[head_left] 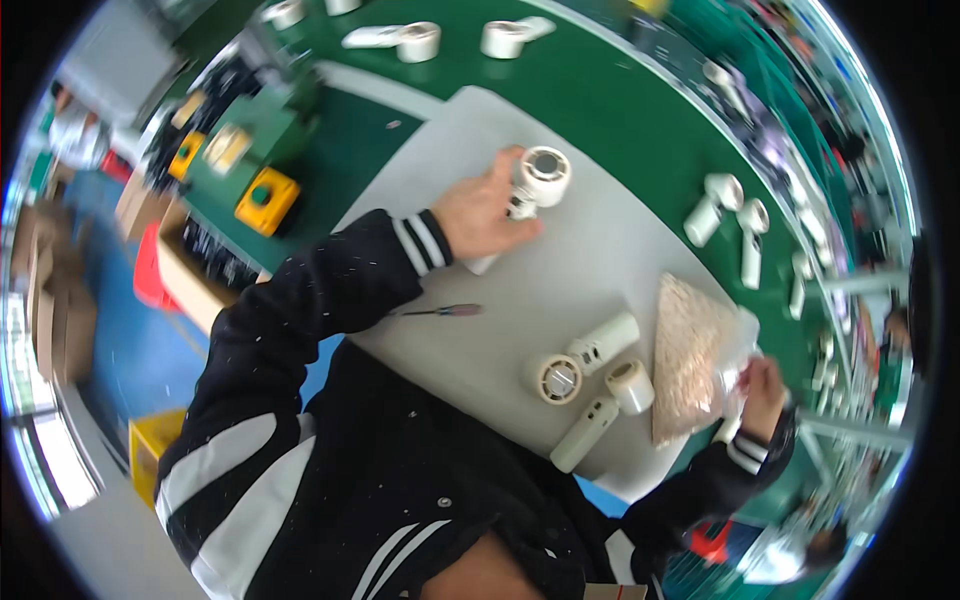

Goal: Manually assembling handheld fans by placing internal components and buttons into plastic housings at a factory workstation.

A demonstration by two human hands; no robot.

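On the grey work surface, my left hand closes around the handle of a white handheld fan, its round head past my fingers. Over at the right edge, the fingers of my right hand are closed at the clear mouth of a plastic bag full of small beige pieces. Something reddish shows at those fingertips, too small to name. Between my hands lie two more white fans, one with its round head facing up, the other nearer me. A thin screwdriver lies below my left hand.
Green conveyor belt curves behind and to the right, carrying several white fans, including one at the far left. A green machine with a yellow button box stands left. Below it is a cardboard box of dark parts.
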